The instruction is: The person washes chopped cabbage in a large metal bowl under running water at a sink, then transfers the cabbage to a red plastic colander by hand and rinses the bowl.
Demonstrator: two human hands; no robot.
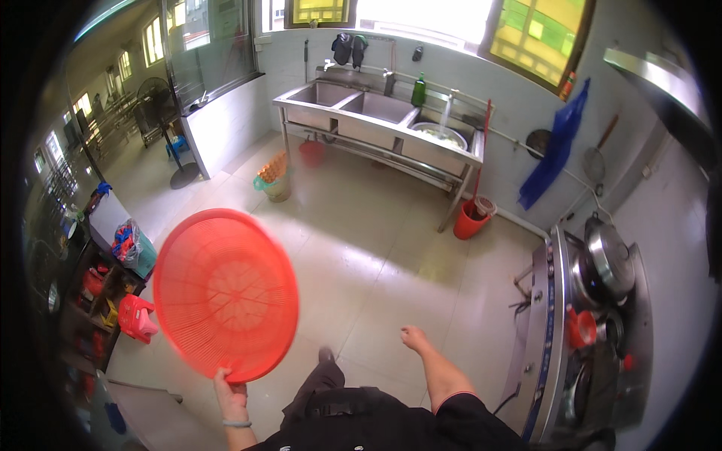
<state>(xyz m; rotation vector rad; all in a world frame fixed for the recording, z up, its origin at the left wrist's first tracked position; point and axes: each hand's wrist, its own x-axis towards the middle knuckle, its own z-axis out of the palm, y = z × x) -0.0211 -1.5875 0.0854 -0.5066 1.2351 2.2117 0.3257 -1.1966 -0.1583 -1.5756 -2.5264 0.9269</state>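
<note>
A large round red plastic colander basket (225, 293) hangs tilted in front of me at the left, its slotted inside facing up toward me. My left hand (230, 389), with a band on its wrist, grips the near rim. Nothing shows inside the basket. My right hand (415, 338) hangs over the tiled floor, fingers curled in and holding nothing visible. Across the room stands a stainless steel three-bowl sink (372, 110). Water runs from a tap into a metal basin (454, 137) in its right bowl; pale pieces inside are too blurred to name.
A red mop bucket (470, 221) stands by the sink's right leg. A bucket (277, 189) with an orange item is on the floor ahead. Along the right runs a steel stove (544, 338) with pots. A pink-red stool (137, 318) and low shelves (107, 293) stand left.
</note>
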